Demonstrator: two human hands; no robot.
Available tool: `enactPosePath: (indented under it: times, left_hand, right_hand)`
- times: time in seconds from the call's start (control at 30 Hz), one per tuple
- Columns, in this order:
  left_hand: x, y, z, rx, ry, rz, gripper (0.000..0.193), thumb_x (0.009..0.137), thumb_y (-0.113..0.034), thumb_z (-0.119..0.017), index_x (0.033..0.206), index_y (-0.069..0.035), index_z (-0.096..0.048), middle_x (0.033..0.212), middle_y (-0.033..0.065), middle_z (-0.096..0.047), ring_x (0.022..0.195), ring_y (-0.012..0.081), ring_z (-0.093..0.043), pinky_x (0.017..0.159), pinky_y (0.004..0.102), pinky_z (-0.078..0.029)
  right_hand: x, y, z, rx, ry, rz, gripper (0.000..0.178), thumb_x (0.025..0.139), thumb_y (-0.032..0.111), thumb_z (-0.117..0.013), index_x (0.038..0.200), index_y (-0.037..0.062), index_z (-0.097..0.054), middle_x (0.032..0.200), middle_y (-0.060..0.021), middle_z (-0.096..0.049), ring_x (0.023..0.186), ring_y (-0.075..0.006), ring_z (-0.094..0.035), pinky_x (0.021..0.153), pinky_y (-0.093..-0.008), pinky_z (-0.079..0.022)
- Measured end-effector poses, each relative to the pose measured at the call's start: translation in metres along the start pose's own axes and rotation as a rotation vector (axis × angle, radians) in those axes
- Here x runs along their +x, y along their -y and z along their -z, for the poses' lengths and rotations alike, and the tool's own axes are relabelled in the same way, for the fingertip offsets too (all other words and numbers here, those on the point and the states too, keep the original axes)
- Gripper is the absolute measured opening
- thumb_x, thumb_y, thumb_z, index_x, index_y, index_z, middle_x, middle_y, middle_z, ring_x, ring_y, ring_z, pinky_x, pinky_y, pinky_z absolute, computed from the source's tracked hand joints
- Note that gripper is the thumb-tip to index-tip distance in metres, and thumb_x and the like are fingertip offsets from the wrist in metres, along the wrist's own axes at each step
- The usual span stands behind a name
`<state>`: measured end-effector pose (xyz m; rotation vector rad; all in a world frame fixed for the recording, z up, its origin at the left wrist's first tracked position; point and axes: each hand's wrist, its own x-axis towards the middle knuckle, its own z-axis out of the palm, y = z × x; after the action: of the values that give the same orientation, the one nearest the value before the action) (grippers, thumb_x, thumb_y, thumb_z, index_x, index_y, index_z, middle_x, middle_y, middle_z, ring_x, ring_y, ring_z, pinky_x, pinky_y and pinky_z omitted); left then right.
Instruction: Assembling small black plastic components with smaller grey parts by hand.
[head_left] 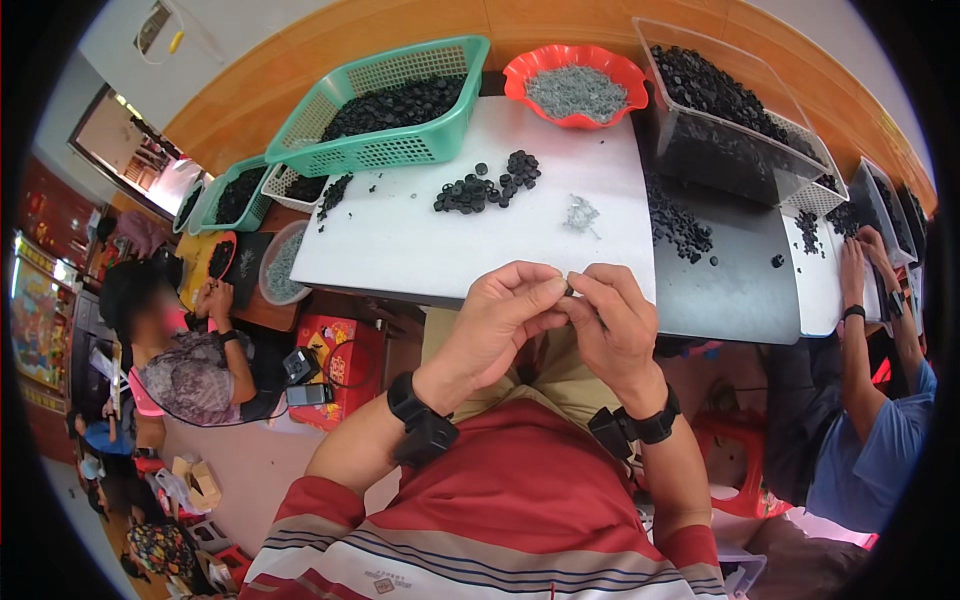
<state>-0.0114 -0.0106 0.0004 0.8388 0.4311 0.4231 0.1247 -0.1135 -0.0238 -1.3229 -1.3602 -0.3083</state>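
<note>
My left hand (500,318) and my right hand (615,322) meet just past the near edge of the white board (390,245). Their thumbs and fingers are pinched together around a small dark piece (569,290), mostly covered by the fingertips, so its exact kind does not show. Ahead of my hands on the board lies a heap of small round black caps (468,195), several with hollow centres. To its right is a small scatter of clear, thin plastic bits (580,214).
Behind the board stand a green basket (375,152) of black parts, a red wavy-rimmed bowl (582,121) of clear bits and a transparent bin (715,150) of black caps. Co-workers sit at left and right; a co-worker's hands (862,255) work at the right end.
</note>
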Motion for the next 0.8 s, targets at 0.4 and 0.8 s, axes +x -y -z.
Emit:
enactPosePath:
  times: [0.4,0.8]
  left_hand:
    - [0.019,-0.022,0.022,1.142,-0.234,-0.511,0.023,0.09,-0.013,-0.074,0.109,-0.002,-0.07,0.105,0.0081,-0.071,0.089,0.0169,-0.068,0.075,0.0288,-0.056]
    - [0.077,-0.054,0.055,1.978,-0.384,-0.859,0.017,0.081,-0.009,-0.075,0.098,-0.007,-0.075,0.105,0.0071,-0.06,0.099,0.0295,-0.055,0.081,0.0408,-0.051]
  right_hand:
    - [-0.01,-0.009,0.004,0.201,-0.016,-0.258,0.017,0.09,0.001,-0.072,0.105,-0.0007,-0.063,0.098,-0.0116,-0.062,0.065,-0.0153,-0.061,0.055,-0.0259,-0.049]
    - [-0.019,-0.014,0.007,0.406,-0.026,-0.41,0.012,0.093,-0.003,-0.067,0.104,-0.0034,-0.063,0.1,-0.0096,-0.06,0.068,-0.0105,-0.062,0.055,-0.0224,-0.05]
